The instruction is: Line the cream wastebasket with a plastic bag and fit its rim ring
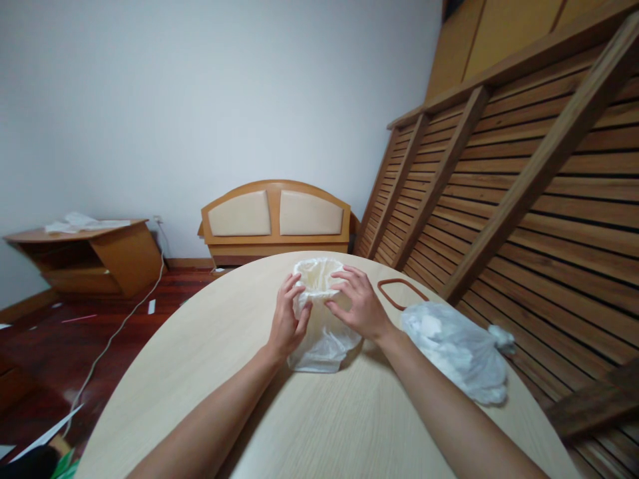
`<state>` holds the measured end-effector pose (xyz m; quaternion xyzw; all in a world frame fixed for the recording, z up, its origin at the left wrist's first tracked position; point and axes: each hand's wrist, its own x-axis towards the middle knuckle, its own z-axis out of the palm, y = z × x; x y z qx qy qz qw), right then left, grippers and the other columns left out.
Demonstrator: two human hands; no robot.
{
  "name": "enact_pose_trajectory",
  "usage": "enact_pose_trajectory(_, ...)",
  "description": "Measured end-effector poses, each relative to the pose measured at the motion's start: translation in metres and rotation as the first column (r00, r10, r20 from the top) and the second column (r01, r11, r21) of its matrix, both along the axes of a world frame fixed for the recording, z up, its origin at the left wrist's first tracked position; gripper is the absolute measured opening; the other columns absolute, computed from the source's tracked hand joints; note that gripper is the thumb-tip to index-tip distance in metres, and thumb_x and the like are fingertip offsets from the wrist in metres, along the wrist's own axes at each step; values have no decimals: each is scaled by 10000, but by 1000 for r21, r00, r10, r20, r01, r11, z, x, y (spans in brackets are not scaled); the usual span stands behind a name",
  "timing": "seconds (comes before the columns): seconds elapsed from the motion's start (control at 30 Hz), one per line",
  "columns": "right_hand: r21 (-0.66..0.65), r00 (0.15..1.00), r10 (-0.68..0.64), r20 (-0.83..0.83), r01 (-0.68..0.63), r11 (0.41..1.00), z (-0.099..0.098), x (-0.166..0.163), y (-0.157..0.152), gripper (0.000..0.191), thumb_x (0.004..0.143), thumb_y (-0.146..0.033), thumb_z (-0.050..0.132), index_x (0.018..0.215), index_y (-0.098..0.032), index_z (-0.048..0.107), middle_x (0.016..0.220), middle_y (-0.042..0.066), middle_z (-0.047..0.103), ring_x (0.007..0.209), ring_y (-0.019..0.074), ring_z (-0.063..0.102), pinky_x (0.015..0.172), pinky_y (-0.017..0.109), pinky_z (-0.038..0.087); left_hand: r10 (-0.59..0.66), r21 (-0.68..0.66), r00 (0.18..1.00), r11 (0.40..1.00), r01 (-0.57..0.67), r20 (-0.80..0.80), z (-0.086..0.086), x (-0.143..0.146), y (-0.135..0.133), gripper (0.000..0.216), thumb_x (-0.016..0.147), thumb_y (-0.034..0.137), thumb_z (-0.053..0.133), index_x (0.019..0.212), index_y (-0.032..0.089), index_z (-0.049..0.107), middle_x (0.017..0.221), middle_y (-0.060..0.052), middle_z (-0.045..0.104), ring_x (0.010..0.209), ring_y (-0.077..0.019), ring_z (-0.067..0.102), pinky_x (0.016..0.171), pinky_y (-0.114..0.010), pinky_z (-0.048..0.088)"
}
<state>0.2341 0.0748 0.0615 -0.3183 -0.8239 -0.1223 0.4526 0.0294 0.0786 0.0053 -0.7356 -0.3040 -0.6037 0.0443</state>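
A thin white plastic bag point(324, 346) stands upright on the round table, its mouth spread wide and folded over at the top. A pale yellowish container shows faintly through it. My left hand point(288, 316) grips the left side of the bag's rim, fingers curled over the edge and thumb on the near side. Across from it, my right hand point(362, 303) holds the right side of the rim the same way. To the right lies a brown rounded-square ring point(399, 283), beside a knotted translucent bag point(456, 349) full of white crumpled stuff.
The light wood table point(200, 352) has a curved edge. Large slatted wooden panels point(499, 193) lean close on the right. Beyond the table stand a headboard point(276, 211) and, at left, a low cabinet point(120, 259) with papers. A white cable point(120, 332) crosses the floor.
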Motion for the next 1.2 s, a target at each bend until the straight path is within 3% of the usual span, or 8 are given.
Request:
enact_pose_trajectory(0.27,-229,992,76,103,-51,972,11,2,2,336,759,-313,825,1024,-220,640,1124,65,710,1336,320,439,1112,526,381,3,22,1000,1000,-2,-23,3,-1,0,407,959,182,562,1336,230,416,1393,-157,502,1393,-274,431,1115,-577,415)
enact_pose_trajectory(0.37,-280,989,113,99,-82,957,21,4,-1,249,839,-370,753,1018,-222,662,1107,67,728,1320,302,475,1107,518,379,0,25,1000,1000,0,-25,4,-1,-1,397,956,181,563,1324,231,424,1370,-148,510,1383,-272,437,1111,-571,419)
enact_pose_trajectory(0.5,-262,991,66,120,-32,965,27,3,-1,57,916,-266,666,943,-218,681,1033,66,749,1238,278,563,1070,514,402,-31,3,1000,1000,31,-6,5,-1,-3,389,952,201,562,1319,220,433,1374,-152,504,1372,-275,437,1125,-575,395)
enact_pose_trajectory(0.73,-260,983,35,181,13,966,24,-2,0,164,813,-193,753,957,-208,674,1091,102,715,1170,282,607,1030,517,440,-39,-40,999,998,40,19,4,0,-5,370,963,242,542,1320,230,443,1387,-144,504,1379,-281,436,1134,-573,379)
enact_pose_trajectory(0.93,-320,977,93,192,-27,947,33,5,-7,255,822,-335,757,1034,-200,711,1145,118,702,1200,290,584,1054,497,433,-46,-25,999,999,46,20,1,2,-7,363,964,200,540,1310,234,437,1382,-137,500,1379,-261,435,1137,-556,382)
enact_pose_trajectory(1.1,-308,977,112,180,-53,950,37,7,-6,42,874,-224,704,914,-218,715,970,53,742,1078,246,638,1006,443,449,-55,-26,998,998,56,35,-1,4,-7,362,967,187,530,1314,231,439,1384,-136,503,1386,-264,427,1141,-559,380)
enact_pose_trajectory(1.2,-307,979,102,179,-42,951,36,4,-5,83,820,-203,764,854,-210,689,930,43,737,1001,238,651,960,417,461,-59,-26,998,998,60,32,-1,5,-7,355,970,194,525,1312,231,441,1382,-137,505,1386,-270,430,1136,-564,386)
